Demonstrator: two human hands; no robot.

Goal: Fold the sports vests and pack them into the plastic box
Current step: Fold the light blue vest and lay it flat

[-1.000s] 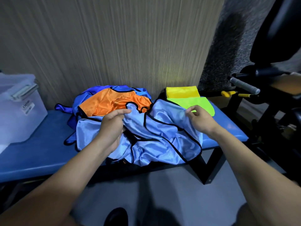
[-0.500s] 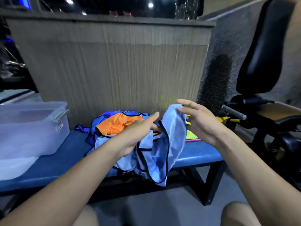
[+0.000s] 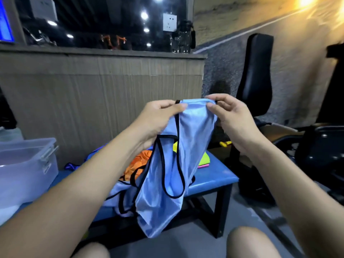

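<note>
Hands, left [image 3: 158, 118] and right [image 3: 230, 120], pinch light-blue vest [image 3: 167, 174]; box [image 3: 24, 164] label unreadable.

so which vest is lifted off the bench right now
The light blue black-trimmed vest, pinched at its top by both hands; the orange vest and yellow-green vest lie on the blue bench.

A gym: a padded blue bench [image 3: 210, 180], a black exercise machine seat [image 3: 255, 79], and rough carpeted flooring.
</note>
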